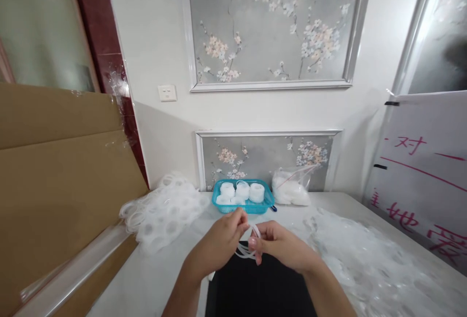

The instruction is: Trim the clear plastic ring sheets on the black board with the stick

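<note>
Several thin white rings point(245, 251) hang together between my two hands, above a black mat point(260, 288). My left hand point(228, 234) is closed, its thumb and fingertips pinching at the rings' upper left side. On the other side my right hand point(275, 244) grips the rings between thumb and bent fingers. Just beyond the hands stands a turquoise basket point(260, 208) with several stacks of white rings point(257, 192) in it. How many rings are in my hands I cannot make out.
A heap of loose white rings point(164, 210) lies at the left, beside a large cardboard box point(58, 176). Clear plastic pieces point(375, 253) spread over the right of the table point(142, 278). A zip bag point(292, 188) of white material stands against the wall; a board with red writing point(423, 176) leans at right.
</note>
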Demonstrator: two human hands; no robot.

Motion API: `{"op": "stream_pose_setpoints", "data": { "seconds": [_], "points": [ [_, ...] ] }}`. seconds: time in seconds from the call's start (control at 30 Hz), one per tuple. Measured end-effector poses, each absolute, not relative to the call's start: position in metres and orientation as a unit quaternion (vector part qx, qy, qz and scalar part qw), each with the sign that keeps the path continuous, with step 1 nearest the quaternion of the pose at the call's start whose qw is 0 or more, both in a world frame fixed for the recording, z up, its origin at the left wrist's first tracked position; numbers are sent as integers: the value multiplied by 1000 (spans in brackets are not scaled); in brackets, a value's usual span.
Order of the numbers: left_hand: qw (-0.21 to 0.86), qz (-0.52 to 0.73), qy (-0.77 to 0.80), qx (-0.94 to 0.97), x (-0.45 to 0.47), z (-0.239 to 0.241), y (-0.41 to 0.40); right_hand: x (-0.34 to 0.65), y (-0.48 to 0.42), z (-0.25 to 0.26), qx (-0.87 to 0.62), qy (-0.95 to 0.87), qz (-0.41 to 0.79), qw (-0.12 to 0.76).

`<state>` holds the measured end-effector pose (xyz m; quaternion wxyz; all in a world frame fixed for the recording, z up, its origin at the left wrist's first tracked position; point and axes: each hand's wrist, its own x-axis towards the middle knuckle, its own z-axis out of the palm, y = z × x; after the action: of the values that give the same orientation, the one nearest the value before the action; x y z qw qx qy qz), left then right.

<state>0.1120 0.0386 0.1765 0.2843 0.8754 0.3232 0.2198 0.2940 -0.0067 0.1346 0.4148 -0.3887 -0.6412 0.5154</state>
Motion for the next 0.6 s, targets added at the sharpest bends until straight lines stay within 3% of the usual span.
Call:
{"op": "stream_pose_setpoints", "data": {
  "seconds": [0.3,0.43,0.6],
  "points": [
    [314,353,348,810,80,189,25,251,-27,180,-309,-587,484,571],
    [320,418,367,767,77,185,38,237,-34,177,-348,-628,414,560],
    [390,530,306,687,76,186,48,230,-43,171,-449,-675,328,485]
  ]
}}
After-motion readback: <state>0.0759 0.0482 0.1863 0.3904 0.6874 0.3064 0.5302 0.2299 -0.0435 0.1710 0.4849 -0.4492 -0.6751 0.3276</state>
